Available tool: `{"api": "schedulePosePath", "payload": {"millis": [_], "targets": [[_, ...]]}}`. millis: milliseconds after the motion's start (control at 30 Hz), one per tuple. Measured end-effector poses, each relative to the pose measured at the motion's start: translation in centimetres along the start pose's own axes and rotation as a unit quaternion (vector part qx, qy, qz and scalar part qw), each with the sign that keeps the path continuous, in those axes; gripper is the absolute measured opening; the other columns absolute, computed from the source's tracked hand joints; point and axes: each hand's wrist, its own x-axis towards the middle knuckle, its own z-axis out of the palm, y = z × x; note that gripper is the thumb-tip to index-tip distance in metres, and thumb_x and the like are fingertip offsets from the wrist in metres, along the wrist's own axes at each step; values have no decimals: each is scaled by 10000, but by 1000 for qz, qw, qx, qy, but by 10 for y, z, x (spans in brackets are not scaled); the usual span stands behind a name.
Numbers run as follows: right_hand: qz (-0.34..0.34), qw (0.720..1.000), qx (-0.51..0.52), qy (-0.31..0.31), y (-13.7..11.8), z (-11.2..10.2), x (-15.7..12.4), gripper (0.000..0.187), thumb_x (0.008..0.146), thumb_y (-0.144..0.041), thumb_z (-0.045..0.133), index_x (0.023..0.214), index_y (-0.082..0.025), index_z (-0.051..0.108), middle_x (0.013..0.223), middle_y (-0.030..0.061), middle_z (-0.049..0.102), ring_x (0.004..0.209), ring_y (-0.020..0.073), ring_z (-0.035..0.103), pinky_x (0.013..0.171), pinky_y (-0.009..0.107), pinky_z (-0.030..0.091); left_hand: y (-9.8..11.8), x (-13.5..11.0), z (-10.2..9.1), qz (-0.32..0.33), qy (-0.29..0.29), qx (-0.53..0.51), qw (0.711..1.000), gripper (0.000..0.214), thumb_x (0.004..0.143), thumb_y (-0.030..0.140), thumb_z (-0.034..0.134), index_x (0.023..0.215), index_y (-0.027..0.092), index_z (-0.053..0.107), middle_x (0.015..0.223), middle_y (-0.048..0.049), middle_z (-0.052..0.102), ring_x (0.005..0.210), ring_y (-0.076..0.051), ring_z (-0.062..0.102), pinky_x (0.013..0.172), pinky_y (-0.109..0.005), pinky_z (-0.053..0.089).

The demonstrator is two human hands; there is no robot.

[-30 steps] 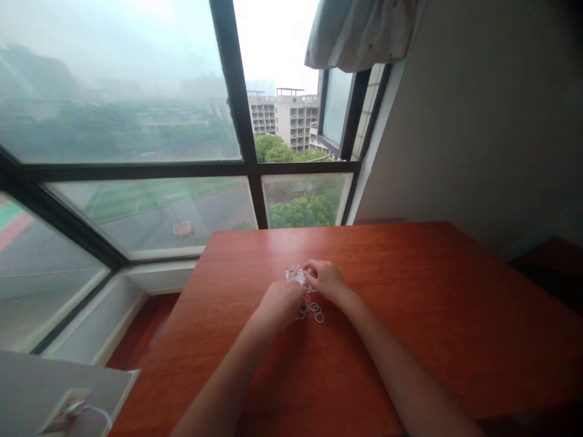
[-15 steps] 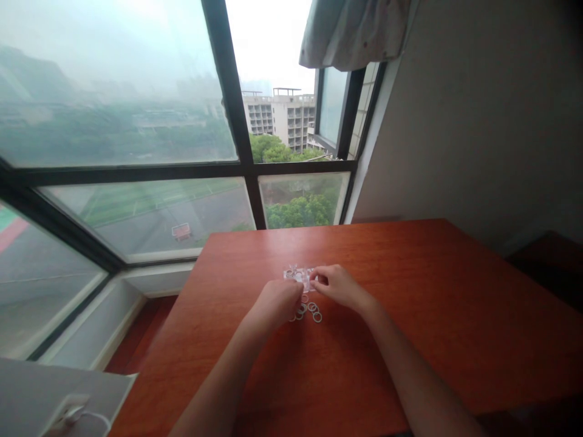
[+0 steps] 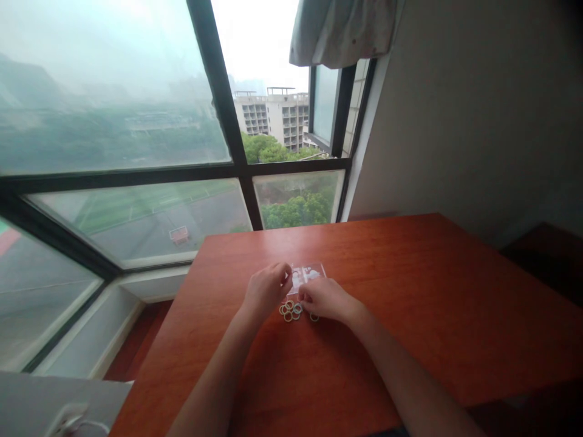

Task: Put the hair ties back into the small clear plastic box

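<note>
My left hand [image 3: 269,289] is at the left edge of a clear plastic piece [image 3: 314,271], its thumb and forefinger pinched. Whatever lies between those fingertips is too small to make out. In front of the same piece my right hand [image 3: 328,298] bends down, fingers drawn together beside several small pale rings [image 3: 288,315]. Those fingertips partly hide what they touch. Another ring [image 3: 314,317] shows just under the right hand. White shapes or reflections show on the clear piece, and the hands cover part of it.
The reddish-brown wooden table [image 3: 387,255] bears everything. Behind it stands a dark-framed window [image 3: 246,170], with a curtain [image 3: 344,33] at top right. A grey wall [image 3: 455,121] rises on the right, and a white socket with a plug [image 3: 73,419] is at lower left.
My left hand has moved up and left, off the rings to the clear piece's left edge. My right hand has come down and left from the piece to the rings.
</note>
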Motion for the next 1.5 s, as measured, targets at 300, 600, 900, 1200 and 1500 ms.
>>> {"api": "schedulePosePath", "payload": {"millis": [300,600,900,1200,1500], "targets": [[2,1000,-26,-16,-4,-2,2,178,813,-265,565,886,-234,725,849,42,731,807,182,648,640,229,381,-2,6,17,-4,1,6,1000,174,909,289,473,896,215,630,844,-22,678,708,-145,597,602,-239,342],[-23,998,37,35,11,0,2,125,779,-257,615,822,-245,732,774,15,702,675,142,595,571,220,317,-1,6,12,-14,-17,-9,1000,233,926,304,454,1047,207,627,945,-41,701,790,-160,629,678,-251,409],[15,982,94,163,23,-3,13,110,811,-256,601,848,-212,695,704,-12,670,602,105,532,547,219,277,-20,-6,-27,37,-71,-33,996,174,849,223,496,822,187,665,776,-30,681,642,-119,561,579,-212,338],[59,960,120,244,22,7,37,172,871,-305,565,924,-202,692,723,12,679,654,128,585,623,212,375,-14,-14,-37,36,-195,-11,980,219,801,194,509,822,246,720,739,-6,690,591,-117,556,576,-215,347],[86,971,74,212,20,14,38,208,884,-322,558,1004,-244,709,885,35,735,802,169,637,689,235,405,-10,-14,-22,19,-199,23,979,168,776,183,578,820,240,730,793,-50,720,720,-193,656,635,-258,422]]}}
